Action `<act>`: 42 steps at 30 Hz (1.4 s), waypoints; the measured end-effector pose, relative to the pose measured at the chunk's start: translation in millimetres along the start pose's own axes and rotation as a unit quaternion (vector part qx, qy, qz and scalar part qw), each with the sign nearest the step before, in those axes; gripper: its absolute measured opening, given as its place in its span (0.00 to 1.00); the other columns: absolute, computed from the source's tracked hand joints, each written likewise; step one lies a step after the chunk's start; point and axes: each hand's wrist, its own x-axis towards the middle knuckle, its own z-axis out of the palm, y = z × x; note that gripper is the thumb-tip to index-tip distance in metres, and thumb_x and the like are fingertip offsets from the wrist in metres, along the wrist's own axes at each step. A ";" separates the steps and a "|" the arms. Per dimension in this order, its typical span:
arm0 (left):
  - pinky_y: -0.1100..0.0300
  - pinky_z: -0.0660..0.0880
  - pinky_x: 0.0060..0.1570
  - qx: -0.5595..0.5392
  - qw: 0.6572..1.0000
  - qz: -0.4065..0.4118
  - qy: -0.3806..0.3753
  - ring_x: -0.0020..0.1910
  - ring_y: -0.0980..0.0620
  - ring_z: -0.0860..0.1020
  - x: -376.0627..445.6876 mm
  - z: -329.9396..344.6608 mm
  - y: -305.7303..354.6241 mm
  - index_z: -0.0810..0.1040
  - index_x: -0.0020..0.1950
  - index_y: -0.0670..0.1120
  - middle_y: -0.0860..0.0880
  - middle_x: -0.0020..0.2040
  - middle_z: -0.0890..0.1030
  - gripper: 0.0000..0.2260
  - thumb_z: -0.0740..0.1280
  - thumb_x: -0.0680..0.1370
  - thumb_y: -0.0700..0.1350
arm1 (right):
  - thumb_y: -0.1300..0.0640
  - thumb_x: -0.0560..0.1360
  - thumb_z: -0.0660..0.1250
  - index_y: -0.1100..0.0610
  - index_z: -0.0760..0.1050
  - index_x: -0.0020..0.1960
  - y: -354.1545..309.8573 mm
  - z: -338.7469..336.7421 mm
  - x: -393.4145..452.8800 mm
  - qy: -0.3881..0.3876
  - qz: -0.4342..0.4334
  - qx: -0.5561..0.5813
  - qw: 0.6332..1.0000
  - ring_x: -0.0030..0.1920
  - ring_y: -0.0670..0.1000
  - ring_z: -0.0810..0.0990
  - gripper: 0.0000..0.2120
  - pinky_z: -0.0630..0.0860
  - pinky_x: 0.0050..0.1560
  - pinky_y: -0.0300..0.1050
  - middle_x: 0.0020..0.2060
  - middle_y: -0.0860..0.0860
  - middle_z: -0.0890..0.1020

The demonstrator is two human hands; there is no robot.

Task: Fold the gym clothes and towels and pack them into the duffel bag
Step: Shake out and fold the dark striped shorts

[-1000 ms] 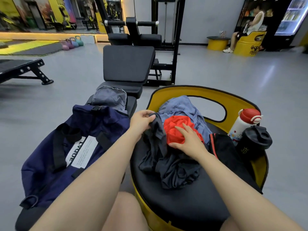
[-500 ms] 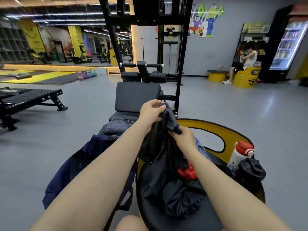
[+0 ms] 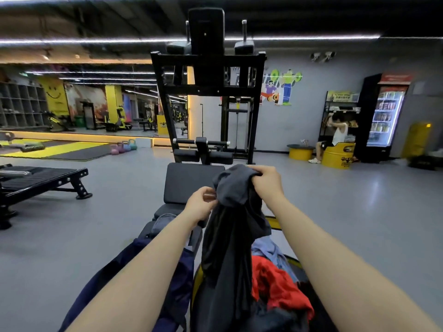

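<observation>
Gym floor (image 3: 359, 224): weight bench (image 3: 191, 183) ahead, navy duffel bag (image 3: 172, 295) lower left. Right hand (image 3: 266, 180) and left hand (image 3: 202, 204) both clamp the lifted dark garment (image 3: 230, 236).

The navy duffel bag (image 3: 134, 279) is largely hidden by the left forearm and cut off at the near edge
</observation>
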 end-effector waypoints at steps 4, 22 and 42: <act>0.54 0.75 0.54 0.026 0.999 -0.018 -0.036 0.56 0.46 0.76 -6.3 -3.3 4.2 0.66 0.66 0.49 0.44 0.59 0.73 0.28 0.74 0.70 0.38 | 0.70 0.72 0.57 0.54 0.83 0.53 -33.5 -13.8 14.6 0.020 -0.036 0.005 0.999 0.54 0.52 0.80 0.21 0.77 0.58 0.48 0.50 0.52 0.84; 0.59 0.74 0.38 0.152 0.986 0.076 0.003 0.44 0.48 0.76 1.0 -22.4 143.7 0.79 0.47 0.46 0.47 0.43 0.78 0.07 0.62 0.77 0.37 | 0.71 0.73 0.58 0.58 0.83 0.54 -56.5 -98.6 15.5 0.030 -0.071 -0.183 0.980 0.54 0.56 0.79 0.19 0.71 0.45 0.37 0.52 0.58 0.84; 0.49 0.80 0.47 0.153 0.973 0.165 0.051 0.47 0.46 0.76 -19.2 5.5 235.6 0.79 0.47 0.43 0.47 0.41 0.76 0.08 0.61 0.77 0.36 | 0.49 0.71 0.74 0.50 0.56 0.77 -107.4 -128.6 7.3 -0.256 -0.041 -0.313 0.914 0.70 0.56 0.68 0.40 0.66 0.70 0.54 0.71 0.52 0.69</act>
